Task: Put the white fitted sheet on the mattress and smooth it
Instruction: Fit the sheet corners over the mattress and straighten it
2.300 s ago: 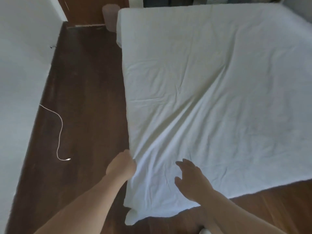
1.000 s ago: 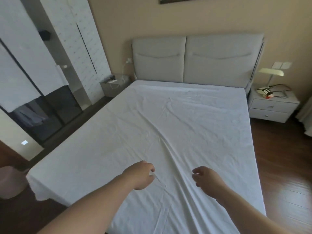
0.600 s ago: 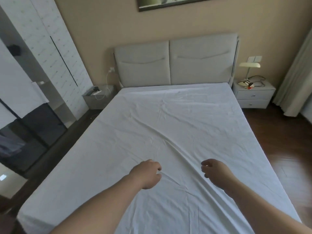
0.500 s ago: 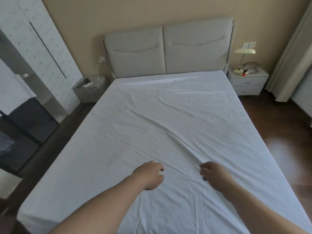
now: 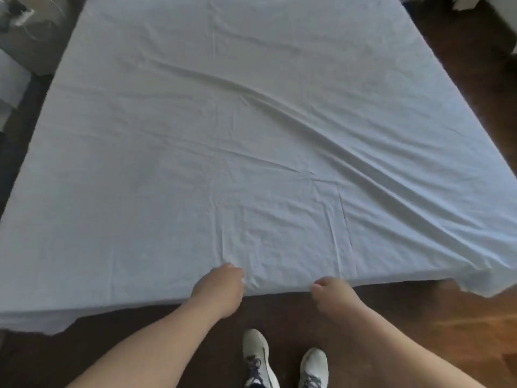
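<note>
Both arms reach forward and down from the bottom of the view to the foot edge of the bed. The left hand (image 5: pixel 219 285) is curled into a loose fist with its knuckles up, and its fingers pinch the sheet (image 5: pixel 251 141) right at the near edge, where small creases gather. The right hand (image 5: pixel 333 294) is also curled, with the fingers bent under at the same edge just beside the left hand; it touches the hem, but whether it really grips the cloth cannot be told from here. The two hands are apart, with a strip of sheet edge between them. The one white sheet lies spread over the whole mattress, hiding it, with long diagonal folds running from the middle toward the near right corner and a few short vertical creases above the hands. The near right corner (image 5: pixel 475 281) hangs loose over the floor (image 5: pixel 419 317), and the near left corner (image 5: pixel 36 320) droops as well. Two pale sneakers stand on the dark wood floor between the forearms, the left shoe (image 5: pixel 258 357) and the right shoe (image 5: pixel 313 366), toes toward the bed. One grey nightstand (image 5: pixel 30 43) shows at the upper left.
</note>
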